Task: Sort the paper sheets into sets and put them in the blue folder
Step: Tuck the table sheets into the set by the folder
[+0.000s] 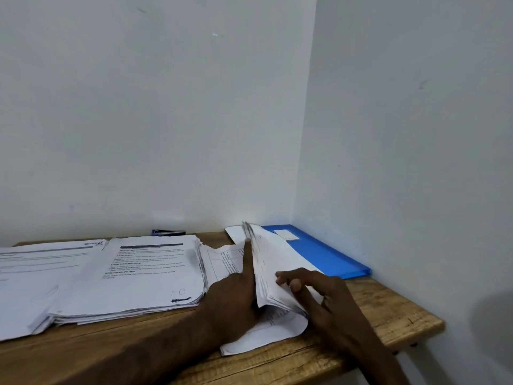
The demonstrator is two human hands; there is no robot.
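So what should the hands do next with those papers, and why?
Probably the right hand should lay the lifted bundle of white printed sheets flat and slide it towards the flat blue plastic folder. The left hand is propping that bundle on edge, and the folder lies shut just behind it in the corner of the wooden table.

Printed text on the paper stacks point(150, 270) is too blurred to read, the leftmost stack point(33, 279) runs off frame left, and lifted sheets point(270, 273) partly hide the blue folder point(327, 254), possibly a stapler point(168, 232) behind.
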